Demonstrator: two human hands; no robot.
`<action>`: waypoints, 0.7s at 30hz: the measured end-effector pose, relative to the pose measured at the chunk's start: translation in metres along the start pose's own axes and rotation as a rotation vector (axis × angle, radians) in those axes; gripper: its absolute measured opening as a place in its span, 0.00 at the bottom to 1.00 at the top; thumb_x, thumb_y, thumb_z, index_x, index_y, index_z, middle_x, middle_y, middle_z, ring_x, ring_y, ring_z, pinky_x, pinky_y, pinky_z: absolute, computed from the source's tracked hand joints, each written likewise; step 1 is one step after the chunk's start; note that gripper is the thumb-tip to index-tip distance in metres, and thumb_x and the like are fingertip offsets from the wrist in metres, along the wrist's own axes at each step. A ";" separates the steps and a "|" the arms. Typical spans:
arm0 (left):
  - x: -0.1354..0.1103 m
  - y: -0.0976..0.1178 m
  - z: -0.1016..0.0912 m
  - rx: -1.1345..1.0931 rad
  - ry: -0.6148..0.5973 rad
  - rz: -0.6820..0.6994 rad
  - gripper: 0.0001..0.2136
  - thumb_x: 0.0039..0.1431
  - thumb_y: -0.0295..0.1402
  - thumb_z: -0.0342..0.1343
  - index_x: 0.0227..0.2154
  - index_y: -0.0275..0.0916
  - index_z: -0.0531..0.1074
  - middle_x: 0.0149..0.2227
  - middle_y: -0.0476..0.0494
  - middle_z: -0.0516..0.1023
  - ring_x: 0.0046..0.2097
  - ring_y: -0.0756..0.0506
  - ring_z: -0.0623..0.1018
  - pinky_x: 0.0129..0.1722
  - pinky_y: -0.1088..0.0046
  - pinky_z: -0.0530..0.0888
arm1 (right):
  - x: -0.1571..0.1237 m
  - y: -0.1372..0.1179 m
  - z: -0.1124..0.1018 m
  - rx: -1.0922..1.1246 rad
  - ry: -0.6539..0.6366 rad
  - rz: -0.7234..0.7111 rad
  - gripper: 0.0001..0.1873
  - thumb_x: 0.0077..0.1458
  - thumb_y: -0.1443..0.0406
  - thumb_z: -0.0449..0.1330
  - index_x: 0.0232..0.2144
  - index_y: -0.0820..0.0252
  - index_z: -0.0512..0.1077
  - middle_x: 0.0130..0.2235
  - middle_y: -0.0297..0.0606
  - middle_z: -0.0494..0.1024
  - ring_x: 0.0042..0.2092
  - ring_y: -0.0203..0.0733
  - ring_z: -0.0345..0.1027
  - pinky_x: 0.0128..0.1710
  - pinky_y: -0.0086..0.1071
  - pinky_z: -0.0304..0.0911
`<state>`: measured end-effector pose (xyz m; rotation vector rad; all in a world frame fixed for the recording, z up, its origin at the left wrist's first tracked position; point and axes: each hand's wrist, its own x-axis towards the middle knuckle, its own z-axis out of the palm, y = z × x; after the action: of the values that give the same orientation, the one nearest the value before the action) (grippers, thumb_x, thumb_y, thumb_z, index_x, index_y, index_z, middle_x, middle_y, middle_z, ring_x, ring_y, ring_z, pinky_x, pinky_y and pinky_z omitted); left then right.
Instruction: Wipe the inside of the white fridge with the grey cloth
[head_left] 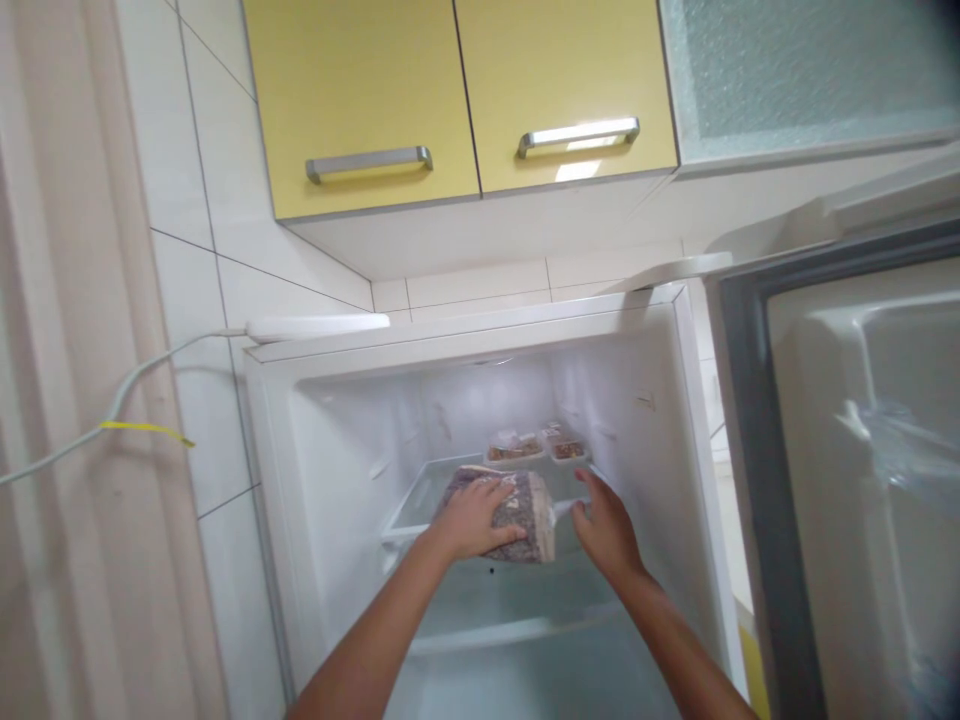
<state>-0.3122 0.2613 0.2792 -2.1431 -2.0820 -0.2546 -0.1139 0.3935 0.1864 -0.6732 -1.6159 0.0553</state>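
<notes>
Inside the open fridge compartment, a clear plastic bag (536, 500) packed with small dark-brown pieces lies on its side, its contents too blurred to name. My left hand (476, 520) is wrapped over its top, fingers spread across the plastic. At the bag's right end a thin twisted tail of plastic reaches my right hand (611, 530), which grips it near the thumb; the fingers behind are partly hidden. Behind the bag, two small packed trays of food (514, 447) sit side by side, the right one (566, 445) nearer the side wall.
The fridge door (757, 480) stands open at the right, with crumpled clear plastic (907, 445) in its shelf. A glass shelf (517, 590) spans the compartment. Yellow cabinets (367, 100) hang above. On the left, a grey cable (135, 375) runs in front of a curtain (67, 300).
</notes>
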 end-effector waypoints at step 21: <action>-0.066 -0.050 -0.002 0.075 0.091 -0.248 0.40 0.45 0.24 0.53 0.66 0.42 0.62 0.70 0.38 0.63 0.71 0.35 0.62 0.72 0.50 0.55 | -0.011 0.001 0.019 -0.177 0.010 -0.313 0.12 0.62 0.70 0.55 0.44 0.59 0.76 0.43 0.40 0.83 0.47 0.46 0.73 0.53 0.42 0.62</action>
<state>-0.3644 0.1985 0.2662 -1.7963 -2.2636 -0.2903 -0.1313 0.3961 0.1722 -0.5461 -1.7122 -0.3219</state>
